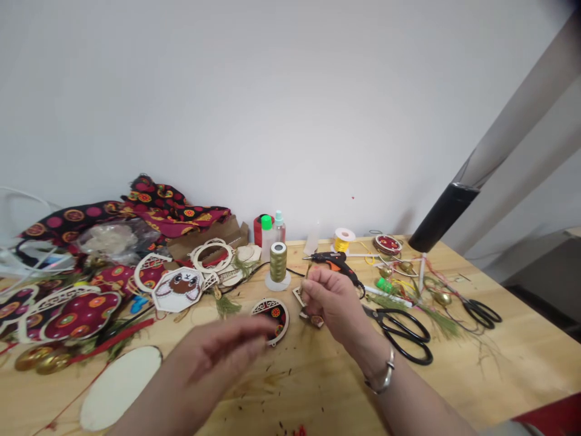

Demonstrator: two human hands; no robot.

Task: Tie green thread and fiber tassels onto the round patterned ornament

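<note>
My right hand (330,301) is raised over the middle of the wooden table (499,363), fingers curled in a pinch around a small wooden piece (313,319) that shows below the fingers. A silver bracelet sits on that wrist. My left hand (218,354) hovers low at the centre-left, blurred by motion, fingers stretched toward a round wooden ornament with red patterned fabric (272,315). A spool of olive-gold thread (278,265) stands just behind the hands.
A black and orange glue gun (336,263) lies behind my right hand. Black scissors (403,333) lie to its right, a second pair (483,312) farther right. Glue bottles (272,233), a yellow cord spool (344,240), patterned fabric (158,209) and several ornaments (72,312) crowd the left.
</note>
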